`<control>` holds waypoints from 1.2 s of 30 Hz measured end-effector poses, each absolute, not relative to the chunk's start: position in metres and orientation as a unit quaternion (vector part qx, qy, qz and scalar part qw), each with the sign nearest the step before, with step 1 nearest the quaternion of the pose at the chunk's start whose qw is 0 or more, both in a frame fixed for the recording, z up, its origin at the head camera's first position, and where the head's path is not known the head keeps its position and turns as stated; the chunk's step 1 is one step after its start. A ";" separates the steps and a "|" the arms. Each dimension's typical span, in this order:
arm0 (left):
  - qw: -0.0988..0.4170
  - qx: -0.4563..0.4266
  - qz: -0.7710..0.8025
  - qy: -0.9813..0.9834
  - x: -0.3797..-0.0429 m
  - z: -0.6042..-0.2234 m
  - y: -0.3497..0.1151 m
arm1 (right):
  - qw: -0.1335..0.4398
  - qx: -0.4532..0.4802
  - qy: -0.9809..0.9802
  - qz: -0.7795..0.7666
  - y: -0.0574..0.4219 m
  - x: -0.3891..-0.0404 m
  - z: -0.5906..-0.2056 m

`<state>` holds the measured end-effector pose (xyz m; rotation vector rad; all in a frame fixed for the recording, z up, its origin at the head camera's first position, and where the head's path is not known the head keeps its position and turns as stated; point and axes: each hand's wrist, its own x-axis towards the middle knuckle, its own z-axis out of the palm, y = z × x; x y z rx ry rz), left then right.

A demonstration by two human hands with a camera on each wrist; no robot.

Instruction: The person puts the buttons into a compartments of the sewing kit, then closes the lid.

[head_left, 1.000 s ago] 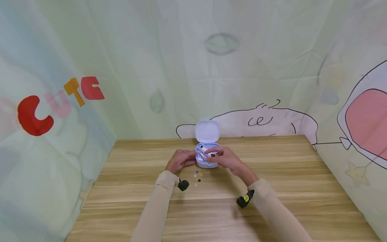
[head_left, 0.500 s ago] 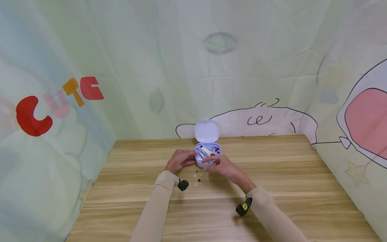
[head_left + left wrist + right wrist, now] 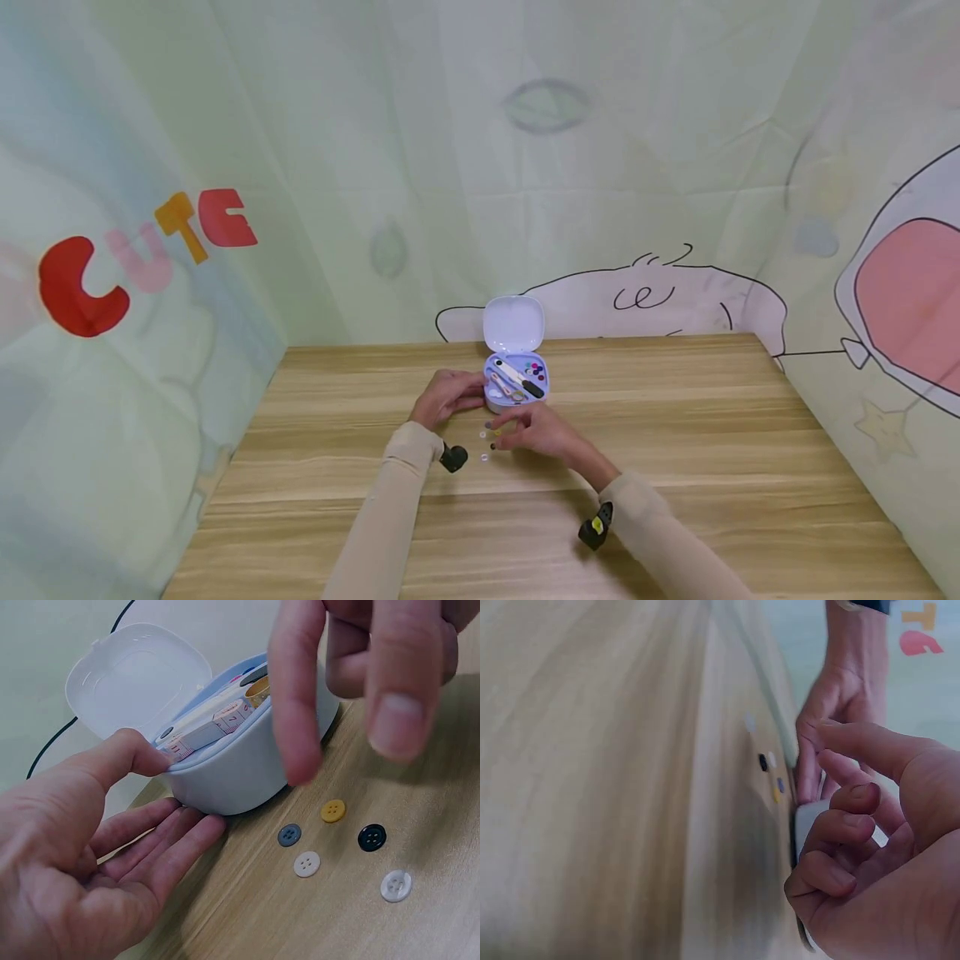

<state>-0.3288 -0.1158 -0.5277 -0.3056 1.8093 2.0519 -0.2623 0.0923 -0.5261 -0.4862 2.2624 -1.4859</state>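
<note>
A pale blue sewing box (image 3: 232,787) sits at the back of the table, its white lid (image 3: 514,325) raised. My left hand (image 3: 447,397) holds its left side, thumb at the rim and fingers along the lower wall. Several loose four-hole buttons lie in front: yellow (image 3: 333,811), grey (image 3: 289,835), white (image 3: 307,864), black (image 3: 372,838) and a clear whitish one (image 3: 396,886). Over them hovers my right hand (image 3: 542,429), thumb and forefinger apart, the other fingers loosely curled, nothing between them. In the head view it overlaps part of the buttons.
Inside the box lie a white tool with a black end (image 3: 517,377), a tape measure strip (image 3: 231,718), a gold ring-shaped thimble (image 3: 258,691) and several small coloured pieces (image 3: 535,369). A printed cloth (image 3: 337,275) hangs behind the wooden table (image 3: 675,417).
My right hand has come out of the box toward me, over the loose buttons, uncovering the box's contents. My left hand has stayed at the box.
</note>
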 end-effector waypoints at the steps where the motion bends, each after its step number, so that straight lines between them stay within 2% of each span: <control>1: 0.194 -0.108 0.732 0.644 -0.329 -0.527 -0.116 | 0.194 -0.179 0.810 -0.523 0.091 -0.262 -0.527; 15: 0.190 -0.111 0.737 0.639 -0.329 -0.527 -0.115 | 0.144 -0.253 0.855 -0.429 0.075 -0.253 -0.540; 36: 0.195 -0.109 0.736 0.639 -0.331 -0.530 -0.117 | 0.130 -0.199 0.882 -0.406 0.065 -0.246 -0.539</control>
